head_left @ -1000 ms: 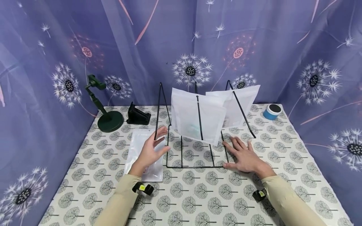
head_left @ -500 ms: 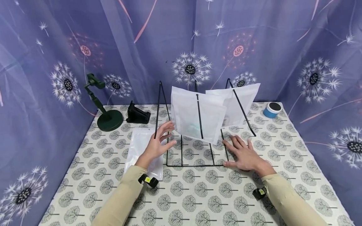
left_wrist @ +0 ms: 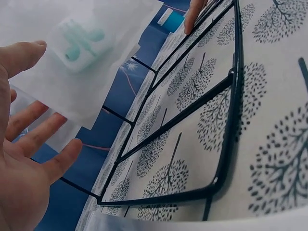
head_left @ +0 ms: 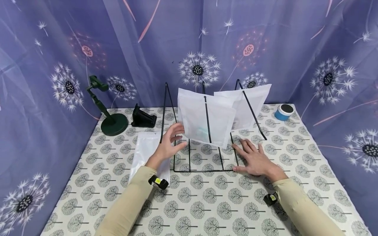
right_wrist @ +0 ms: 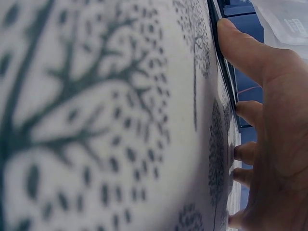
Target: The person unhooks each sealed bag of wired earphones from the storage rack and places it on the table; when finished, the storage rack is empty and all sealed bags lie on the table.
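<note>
Hanging on the black rack, a translucent white pouch is showing green; both hands are gripping nothing, fingers loosely spread.

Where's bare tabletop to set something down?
Bare: the cloth in front of the rack, between the sleeves; also right of the right hand, nearer than the blue cylinder. Crowded: back left, green stand and black stand; centre, left hand near the hanging bags.
</note>
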`<state>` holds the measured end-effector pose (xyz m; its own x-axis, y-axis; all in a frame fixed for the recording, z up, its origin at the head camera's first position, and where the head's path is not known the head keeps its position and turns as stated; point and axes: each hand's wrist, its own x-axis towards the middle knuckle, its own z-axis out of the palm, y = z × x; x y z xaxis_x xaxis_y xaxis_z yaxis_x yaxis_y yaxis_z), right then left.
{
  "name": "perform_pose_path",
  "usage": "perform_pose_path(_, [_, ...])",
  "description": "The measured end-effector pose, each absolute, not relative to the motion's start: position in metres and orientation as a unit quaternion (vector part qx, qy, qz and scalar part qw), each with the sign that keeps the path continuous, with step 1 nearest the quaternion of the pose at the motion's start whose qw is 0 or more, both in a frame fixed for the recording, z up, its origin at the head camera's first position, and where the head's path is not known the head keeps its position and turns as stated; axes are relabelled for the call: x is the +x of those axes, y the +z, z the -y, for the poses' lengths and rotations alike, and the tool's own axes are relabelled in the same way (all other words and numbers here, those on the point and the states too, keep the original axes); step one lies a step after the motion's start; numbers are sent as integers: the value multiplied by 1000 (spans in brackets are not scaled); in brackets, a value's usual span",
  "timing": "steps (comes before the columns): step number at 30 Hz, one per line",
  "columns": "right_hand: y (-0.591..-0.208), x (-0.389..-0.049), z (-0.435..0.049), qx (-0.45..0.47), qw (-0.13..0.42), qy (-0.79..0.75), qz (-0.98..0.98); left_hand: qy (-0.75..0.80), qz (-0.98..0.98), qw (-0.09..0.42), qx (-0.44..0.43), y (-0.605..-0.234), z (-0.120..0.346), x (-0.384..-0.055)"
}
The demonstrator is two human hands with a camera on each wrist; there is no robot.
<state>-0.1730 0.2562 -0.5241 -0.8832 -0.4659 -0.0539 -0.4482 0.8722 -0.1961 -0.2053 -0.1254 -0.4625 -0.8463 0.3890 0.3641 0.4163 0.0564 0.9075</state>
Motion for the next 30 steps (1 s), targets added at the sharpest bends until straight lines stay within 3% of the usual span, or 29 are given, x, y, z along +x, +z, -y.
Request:
perform_pose_path(11, [-524, -174, -257, -235, 54, -90, -966, -648, 709, 21, -276, -485, 114, -219])
perform_pose_path(30, [-526, -173, -257, -231, 56, -90, -967, -665, 712, 3, -227, -479, 98, -218])
